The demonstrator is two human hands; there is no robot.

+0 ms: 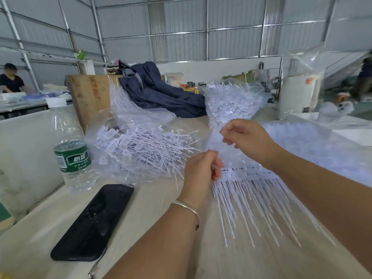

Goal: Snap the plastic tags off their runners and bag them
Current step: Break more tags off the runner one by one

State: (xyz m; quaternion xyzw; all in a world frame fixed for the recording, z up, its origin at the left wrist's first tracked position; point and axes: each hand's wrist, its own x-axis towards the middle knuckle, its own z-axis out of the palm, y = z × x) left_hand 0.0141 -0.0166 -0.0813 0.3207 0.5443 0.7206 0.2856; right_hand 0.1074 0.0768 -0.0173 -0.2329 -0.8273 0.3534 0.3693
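Note:
A clear plastic bag [231, 150] hangs blurred between my hands at centre. My left hand [201, 168] pinches its lower edge with curled fingers, and my right hand [244, 138] grips it higher up. White tags on their runners [253, 190] lie on the table beneath my hands, their long thin tails pointing toward me. Another clear bag of loose tags [141, 146] lies open to the left. Behind my hands stands a stuffed bag of tags [231, 103].
A water bottle [70, 148] and a black phone [94, 222] sit on the table at left. A dark blue cloth [157, 89] lies behind, beside a wooden board [88, 95]. A heap of white tags [322, 143] lies at right. A person [11, 79] works far left.

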